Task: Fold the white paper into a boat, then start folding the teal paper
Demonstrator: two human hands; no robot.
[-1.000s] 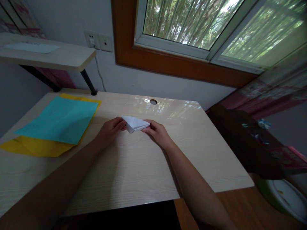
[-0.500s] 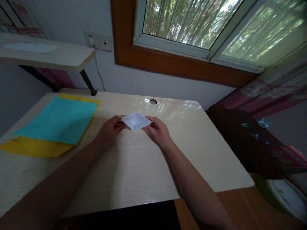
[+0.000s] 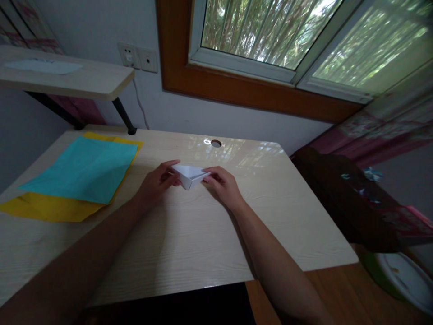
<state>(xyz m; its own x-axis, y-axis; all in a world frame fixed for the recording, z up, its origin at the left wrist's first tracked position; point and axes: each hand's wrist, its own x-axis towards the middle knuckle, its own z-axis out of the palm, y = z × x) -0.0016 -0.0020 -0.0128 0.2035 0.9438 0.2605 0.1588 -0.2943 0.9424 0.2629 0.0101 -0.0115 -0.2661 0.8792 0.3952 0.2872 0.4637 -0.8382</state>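
Observation:
A small piece of folded white paper is held between my two hands above the desk. It stands open in a hollow, pointed shape, with an upright fold on the side towards me. My left hand pinches its left corner between thumb and fingers. At the opposite corner, the thumb and fingers of my right hand close on the paper. Some fingertips are hidden behind it.
To the left lie a turquoise sheet and a yellow sheet partly beneath it. A raised shelf on black legs stands at the back left. Near the desk's back edge is a round cable hole.
The white paper has tipped and opened, turning from a flatter diamond into a hollow shape with its near side showing. Both hands have shifted only slightly and keep their hold.

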